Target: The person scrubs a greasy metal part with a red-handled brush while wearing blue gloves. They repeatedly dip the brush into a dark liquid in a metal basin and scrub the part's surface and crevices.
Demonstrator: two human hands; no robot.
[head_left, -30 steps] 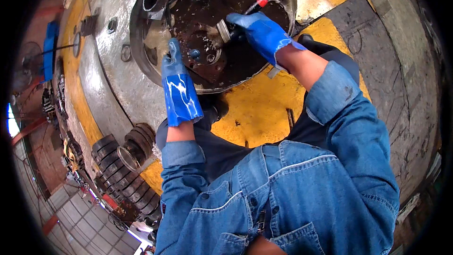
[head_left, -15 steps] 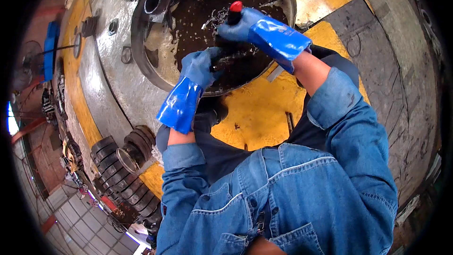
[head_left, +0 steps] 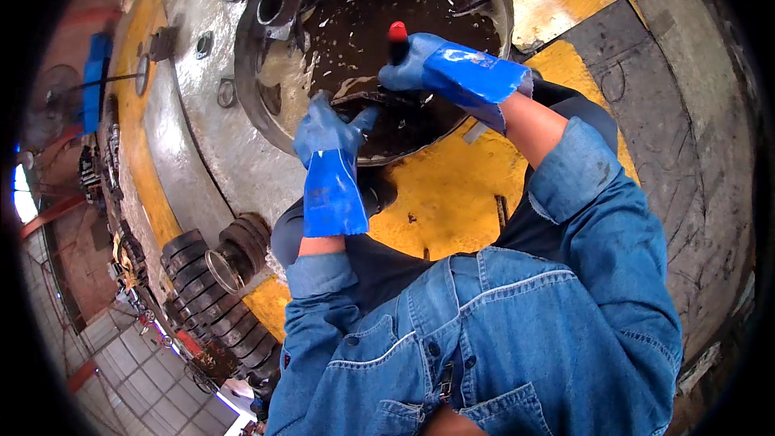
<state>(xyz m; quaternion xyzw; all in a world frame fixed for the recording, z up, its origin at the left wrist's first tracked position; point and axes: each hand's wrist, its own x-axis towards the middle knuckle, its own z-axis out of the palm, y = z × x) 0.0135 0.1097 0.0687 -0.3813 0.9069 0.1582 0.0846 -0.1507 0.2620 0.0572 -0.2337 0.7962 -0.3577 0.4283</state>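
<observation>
Both my hands wear blue rubber gloves over a large round opening in a grey and yellow machine body. My right hand is closed around a dark tool handle with a red cap, held upright above the greasy cavity. My left hand grips a dark curved metal piece at the near rim of the opening. The inside of the cavity is dark, oily and strewn with pale flecks. The tool's working end is hidden behind my right glove.
A short pipe stub stands inside the opening at upper left. Bolts and lugs dot the grey flange. A black ribbed hose with a metal coupling lies lower left. My denim sleeves and shirt fill the lower frame.
My left hand went from lying flat along the flange to gripping the dark piece at the rim. My right hand moved left and turned the red-capped tool upright.
</observation>
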